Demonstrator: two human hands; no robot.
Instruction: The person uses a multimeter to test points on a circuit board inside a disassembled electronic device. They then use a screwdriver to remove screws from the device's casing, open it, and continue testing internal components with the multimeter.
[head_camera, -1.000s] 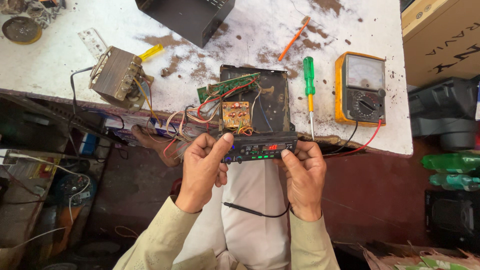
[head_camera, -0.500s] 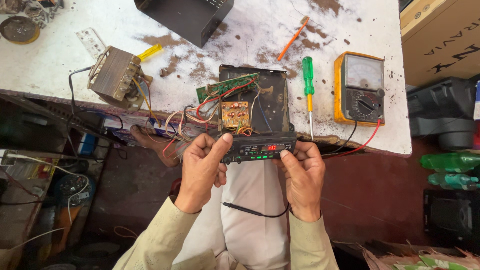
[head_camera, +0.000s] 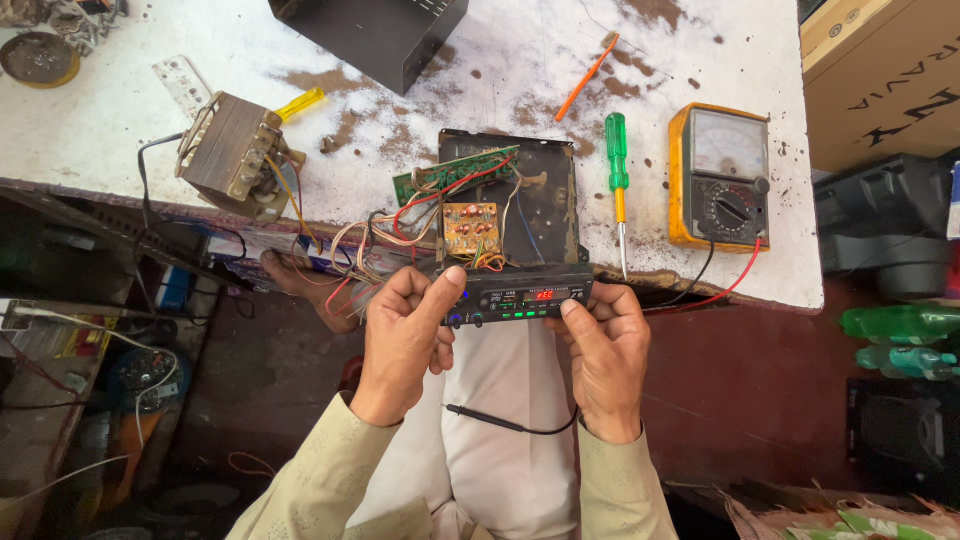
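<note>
Both hands hold a small black front panel with a lit red display and blue and green lights, at the near edge of the workbench. My left hand grips its left end, thumb on the top corner. My right hand grips its right end, thumb on the face. Behind the panel lies an open black chassis with a small orange circuit board, a green board and loose coloured wires that run to a transformer.
On the white, stained workbench lie a green-handled screwdriver, a yellow analog multimeter with red and black leads, an orange tool and a black metal box. A cardboard box stands right. Green bottles lie lower right.
</note>
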